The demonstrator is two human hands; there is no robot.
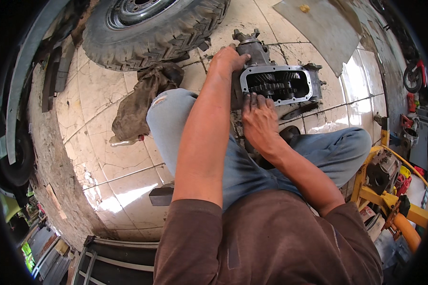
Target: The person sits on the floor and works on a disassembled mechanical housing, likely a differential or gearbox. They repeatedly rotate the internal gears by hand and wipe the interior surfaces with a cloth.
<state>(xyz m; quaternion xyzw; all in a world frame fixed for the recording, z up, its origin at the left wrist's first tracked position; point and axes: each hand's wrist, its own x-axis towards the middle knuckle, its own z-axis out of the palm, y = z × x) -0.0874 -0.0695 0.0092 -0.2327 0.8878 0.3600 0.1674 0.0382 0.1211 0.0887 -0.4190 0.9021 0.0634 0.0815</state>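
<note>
Head view: our left hand (228,59), thumb spread, and right hand (260,118), grip unclear, touch, on the tiled floor (97,159), a gearbox (276,68) that looks heavy and slick, best held by its casing (256,53).

An opened gearbox (275,87), treaded tyre (150,51) and yellow frame (378,196) mark this as a repair workshop.

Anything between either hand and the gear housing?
Nothing visible. The left hand is at the left side of the gear housing; the right hand has its fingertips at the near rim.
</note>
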